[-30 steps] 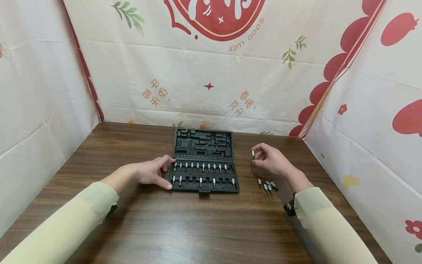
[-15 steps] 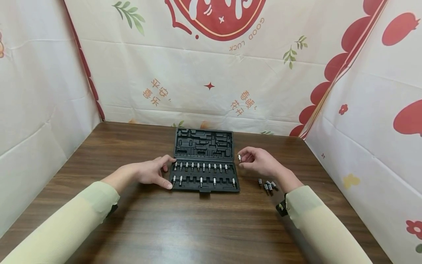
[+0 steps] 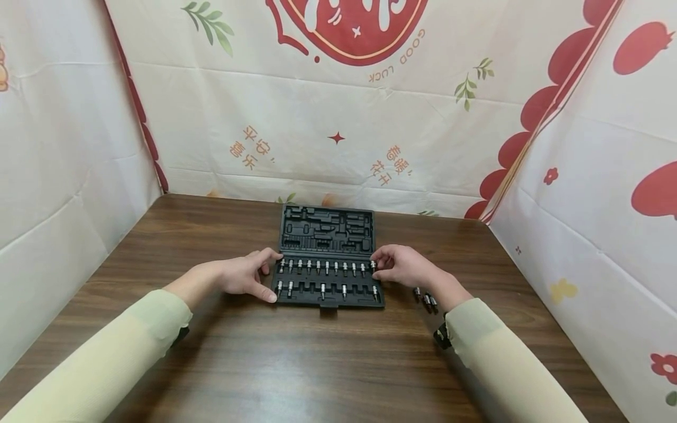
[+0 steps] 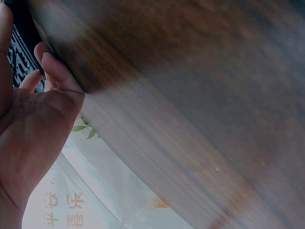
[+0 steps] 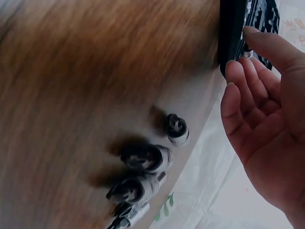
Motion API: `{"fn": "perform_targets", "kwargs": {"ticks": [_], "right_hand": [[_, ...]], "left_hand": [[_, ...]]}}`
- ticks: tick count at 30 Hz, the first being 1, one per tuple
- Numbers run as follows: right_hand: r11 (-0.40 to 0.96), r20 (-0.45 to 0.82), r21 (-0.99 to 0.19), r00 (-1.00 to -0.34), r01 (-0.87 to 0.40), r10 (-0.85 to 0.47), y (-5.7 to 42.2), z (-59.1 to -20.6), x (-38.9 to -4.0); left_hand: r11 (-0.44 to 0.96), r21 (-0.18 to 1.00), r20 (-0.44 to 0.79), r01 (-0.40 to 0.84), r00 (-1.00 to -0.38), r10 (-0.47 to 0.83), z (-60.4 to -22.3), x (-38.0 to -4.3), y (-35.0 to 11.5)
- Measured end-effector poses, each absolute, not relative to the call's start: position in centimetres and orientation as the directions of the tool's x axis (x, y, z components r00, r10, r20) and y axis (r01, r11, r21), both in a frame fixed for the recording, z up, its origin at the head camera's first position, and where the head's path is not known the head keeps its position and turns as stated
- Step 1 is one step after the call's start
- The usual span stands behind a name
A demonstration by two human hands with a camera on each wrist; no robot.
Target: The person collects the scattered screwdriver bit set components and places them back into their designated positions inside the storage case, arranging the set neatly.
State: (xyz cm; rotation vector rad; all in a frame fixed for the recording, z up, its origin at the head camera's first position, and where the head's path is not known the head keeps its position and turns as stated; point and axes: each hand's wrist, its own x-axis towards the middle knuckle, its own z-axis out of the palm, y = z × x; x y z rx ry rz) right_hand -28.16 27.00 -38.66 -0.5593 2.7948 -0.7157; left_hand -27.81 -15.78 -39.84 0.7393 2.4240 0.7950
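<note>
A black bit-socket case [image 3: 328, 282] lies unfolded on the table, silver-and-black bit sockets standing in two rows of its near half. My right hand [image 3: 404, 265] pinches a bit socket [image 3: 373, 265] at the right end of the back row. In the right wrist view, that socket [image 5: 248, 51] shows partly between thumb and fingertips, right at the case. My left hand [image 3: 245, 275] rests against the case's left side, its thumb at the near corner and its index finger near the hinge. The left wrist view shows the left palm [image 4: 38, 119] beside the case edge.
Several loose bit sockets [image 3: 427, 299] lie on the wooden table [image 3: 317, 364] right of the case, partly hidden by the right forearm. The case's molded lid [image 3: 328, 230] lies toward the back. Printed cloth walls [image 3: 317, 106] stand behind and at both sides.
My right hand has moved left with the bit socket, from above the table to the right end of the case's back row. The left hand has stayed in place.
</note>
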Motion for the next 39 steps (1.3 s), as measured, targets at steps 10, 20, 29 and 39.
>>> {"fn": "perform_targets", "kwargs": {"ticks": [10, 20, 29, 39], "right_hand": [[0.821, -0.120, -0.485, -0.906, -0.302, -0.405, 26.5, -38.6, -28.5], [0.848, -0.089, -0.443, -0.927, -0.291, -0.365, 26.3, -38.6, -28.5], [0.874, -0.035, -0.313, -0.915, -0.372, -0.402, 25.7, -38.5, -28.5], [0.877, -0.001, -0.170, -0.889, -0.450, -0.457, 25.2, -38.1, -28.6]], "left_hand": [[0.678, 0.650, -0.261, 0.344, -0.737, 0.624, -40.0, -27.9, -15.9], [0.677, 0.653, -0.264, 0.339, -0.735, 0.624, -40.0, -27.9, -15.9], [0.680, 0.656, -0.273, 0.327, -0.738, 0.617, -40.0, -27.9, -15.8], [0.684, 0.652, -0.276, 0.328, -0.737, 0.617, -40.0, -28.0, -15.9]]}}
